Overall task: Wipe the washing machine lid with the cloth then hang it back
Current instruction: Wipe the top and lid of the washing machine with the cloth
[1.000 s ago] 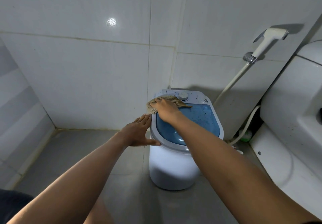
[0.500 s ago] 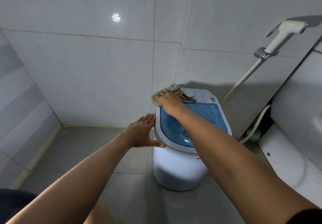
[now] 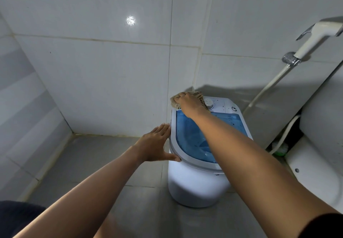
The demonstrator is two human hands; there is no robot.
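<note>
A small white washing machine (image 3: 193, 185) stands on the grey floor in the corner, with a translucent blue lid (image 3: 187, 137) spotted with drops. My right hand (image 3: 191, 104) presses a beige cloth (image 3: 175, 102) flat onto the far left corner of the machine's top, beside the white control dial (image 3: 209, 102). My left hand (image 3: 157, 143) rests flat against the left rim of the lid, fingers spread, thumb on the front edge.
White tiled walls close in behind and to the left. A white spray nozzle (image 3: 313, 37) with its hose hangs on the wall at the right. A white toilet (image 3: 319, 145) stands at the right edge, close to the machine.
My right hand has slid the cloth from the back edge of the blue lid up onto the far left corner of the control panel. My left hand stays on the rim.
</note>
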